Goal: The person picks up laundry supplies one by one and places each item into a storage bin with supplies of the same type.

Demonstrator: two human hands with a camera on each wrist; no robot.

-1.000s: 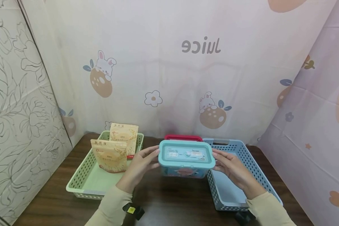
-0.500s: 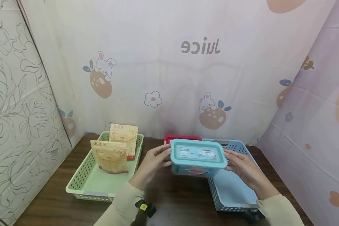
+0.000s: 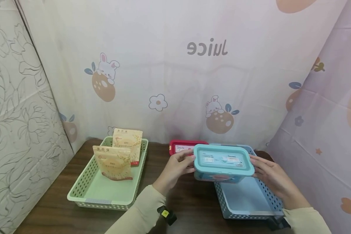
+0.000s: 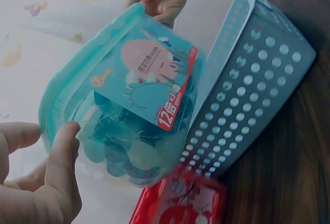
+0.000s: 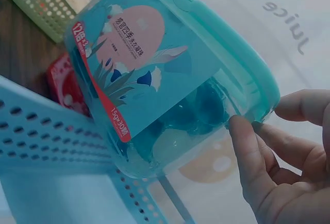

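Observation:
A clear tub of laundry pods (image 3: 223, 162) with a turquoise lid is held up between both hands, lid tilted toward the head camera. My left hand (image 3: 175, 169) grips its left end and my right hand (image 3: 273, 177) its right end, with thumbs and fingers at the lid's rim. Blue-green pods show through the wall below the printed label (image 5: 149, 69). The tub overlaps the left and back part of the blue basket (image 3: 242, 213) in the head view. From the left wrist, the basket's perforated side (image 4: 247, 90) appears beyond and below the tub.
A red-lidded box (image 3: 181, 144) stands behind, beside the blue basket, partly hidden by the tub and left hand. At the left, a green basket (image 3: 105, 204) holds two beige pouches (image 3: 114, 162). Printed curtains (image 3: 163, 71) enclose the dark wooden table (image 3: 190, 208).
Both hands have carried the tub to the right, from the middle of the table to over the blue basket's left part. More of the red-lidded box now shows. The baskets and pouches stay put.

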